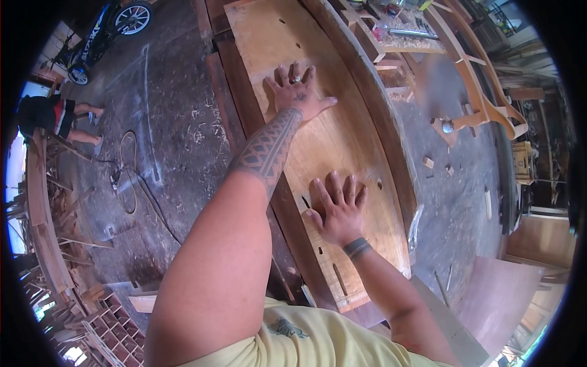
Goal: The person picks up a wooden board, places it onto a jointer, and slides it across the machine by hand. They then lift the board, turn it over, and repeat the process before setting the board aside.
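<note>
A long, pale wooden board (pixel 333 144) with several small dark slots lies in front of me. My left hand (pixel 299 98) rests palm down on its upper part, fingers spread, a ring on one finger. Closer to my body, my right hand (pixel 339 211) presses flat on the same board with its fingers apart. Neither hand grips anything. Along the board's right side runs a thick, curved wooden plank (pixel 379 116). Darker brown planks (pixel 244 92) lie along the left side, partly hidden by my left forearm.
Wood shavings (pixel 199 125) and a looped cable (pixel 131 174) lie on the floor to the left. Beyond are a motorbike (pixel 101 37) and another person (pixel 55 116). At right stands a wooden frame (pixel 483 98) beside a bench with tools and shavings (pixel 406 40).
</note>
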Motion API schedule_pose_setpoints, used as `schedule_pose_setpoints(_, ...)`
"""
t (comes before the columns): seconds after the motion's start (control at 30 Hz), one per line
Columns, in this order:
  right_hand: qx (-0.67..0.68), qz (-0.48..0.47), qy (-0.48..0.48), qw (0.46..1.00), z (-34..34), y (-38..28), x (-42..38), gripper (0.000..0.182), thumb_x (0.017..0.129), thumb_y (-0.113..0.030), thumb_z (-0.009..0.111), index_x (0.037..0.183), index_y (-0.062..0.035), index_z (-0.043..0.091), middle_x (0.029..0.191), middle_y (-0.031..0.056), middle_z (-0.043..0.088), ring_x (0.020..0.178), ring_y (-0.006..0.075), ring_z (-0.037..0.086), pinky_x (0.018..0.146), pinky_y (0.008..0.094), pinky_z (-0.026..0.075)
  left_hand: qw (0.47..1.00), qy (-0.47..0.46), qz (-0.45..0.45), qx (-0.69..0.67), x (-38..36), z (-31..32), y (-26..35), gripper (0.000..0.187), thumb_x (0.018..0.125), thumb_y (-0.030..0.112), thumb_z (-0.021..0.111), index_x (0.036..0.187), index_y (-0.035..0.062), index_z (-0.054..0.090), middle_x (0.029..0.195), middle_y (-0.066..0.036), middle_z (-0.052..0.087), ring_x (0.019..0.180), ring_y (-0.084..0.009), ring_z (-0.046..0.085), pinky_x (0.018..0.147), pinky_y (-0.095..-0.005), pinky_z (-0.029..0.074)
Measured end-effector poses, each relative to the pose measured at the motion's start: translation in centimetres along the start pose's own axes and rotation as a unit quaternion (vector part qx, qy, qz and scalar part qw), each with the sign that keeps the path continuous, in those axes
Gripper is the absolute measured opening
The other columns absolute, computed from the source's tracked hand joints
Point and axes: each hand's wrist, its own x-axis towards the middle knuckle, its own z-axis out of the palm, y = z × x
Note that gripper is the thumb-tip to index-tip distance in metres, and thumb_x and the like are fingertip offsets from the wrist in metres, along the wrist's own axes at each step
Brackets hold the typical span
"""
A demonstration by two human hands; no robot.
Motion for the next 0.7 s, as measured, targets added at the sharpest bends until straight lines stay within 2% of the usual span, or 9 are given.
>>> schedule_pose_setpoints(0.03, -0.002, 0.000, -0.003, 1.000, -0.1, 0.0, 0.2, 0.082, 0.109, -0.073, 0.048, 0.179, -0.0329, 0.038, 0.189, 0.0153, 0.026, 0.172, 0.0582, 0.013, 0.132, 0.0831, 0.001, 1.000, 0.000, 0.001, -0.001, 0.2, 0.0, -0.1, 0.121, 0.090, 0.096, 0.057, 0.184, 0.0267, 0.024, 0.192, -0.010, 0.018, 0.174, -0.0496, 0.012, 0.134, -0.0803, 0.005)
schedule_pose_setpoints(0.23, -0.001, -0.001, -0.001, 1.000, -0.4, -0.3, 1.3, 0.081, 0.109, -0.072, 0.048, 0.179, -0.0327, 0.038, 0.189, 0.0154, 0.026, 0.172, 0.0579, 0.013, 0.131, 0.0835, 0.001, 1.000, -0.019, -0.001, 0.021, 0.9, -0.8, -0.4, 0.122, 0.092, 0.098, 0.052, 0.185, 0.0264, 0.019, 0.193, -0.011, 0.016, 0.174, -0.0493, 0.012, 0.133, -0.0807, 0.009)
schedule_pose_setpoints(0.33, 0.007, -0.003, 0.008, 1.000, -0.5, -0.5, 2.1, 0.082, 0.107, -0.069, 0.057, 0.178, -0.0305, 0.042, 0.187, 0.0182, 0.029, 0.171, 0.0588, 0.013, 0.131, 0.0833, 0.003, 1.000, -0.025, -0.002, 0.019, 1.5, -1.2, -0.8, 0.122, 0.092, 0.097, 0.053, 0.185, 0.0263, 0.019, 0.193, -0.012, 0.015, 0.174, -0.0494, 0.012, 0.133, -0.0810, 0.009)
schedule_pose_setpoints(0.53, 0.004, -0.003, 0.016, 1.000, -0.5, -0.7, 3.2, 0.083, 0.106, -0.069, 0.059, 0.177, -0.0305, 0.043, 0.187, 0.0180, 0.030, 0.171, 0.0595, 0.014, 0.131, 0.0830, 0.002, 1.000, -0.015, 0.002, 0.005, 2.7, -0.9, -1.4, 0.122, 0.092, 0.096, 0.056, 0.185, 0.0258, 0.021, 0.192, -0.014, 0.016, 0.174, -0.0497, 0.012, 0.132, -0.0815, 0.008)
schedule_pose_setpoints(0.63, 0.007, 0.011, -0.009, 1.000, -0.8, -0.9, 4.0, 0.080, 0.108, -0.071, 0.051, 0.179, -0.0347, 0.039, 0.188, 0.0141, 0.029, 0.173, 0.0566, 0.012, 0.132, 0.0835, -0.001, 1.000, -0.018, 0.002, 0.000, 3.1, -1.2, -1.8, 0.121, 0.092, 0.096, 0.057, 0.185, 0.0257, 0.022, 0.192, -0.015, 0.017, 0.174, -0.0506, 0.012, 0.132, -0.0817, 0.008)
schedule_pose_setpoints(0.7, 0.003, 0.012, -0.012, 1.000, -0.9, -1.0, 4.2, 0.080, 0.108, -0.071, 0.051, 0.179, -0.0350, 0.039, 0.188, 0.0139, 0.029, 0.173, 0.0563, 0.012, 0.132, 0.0833, -0.001, 1.000, -0.025, 0.002, -0.001, 3.3, -1.6, -1.8, 0.121, 0.092, 0.095, 0.057, 0.184, 0.0255, 0.022, 0.192, -0.015, 0.017, 0.174, -0.0514, 0.012, 0.132, -0.0819, 0.008)
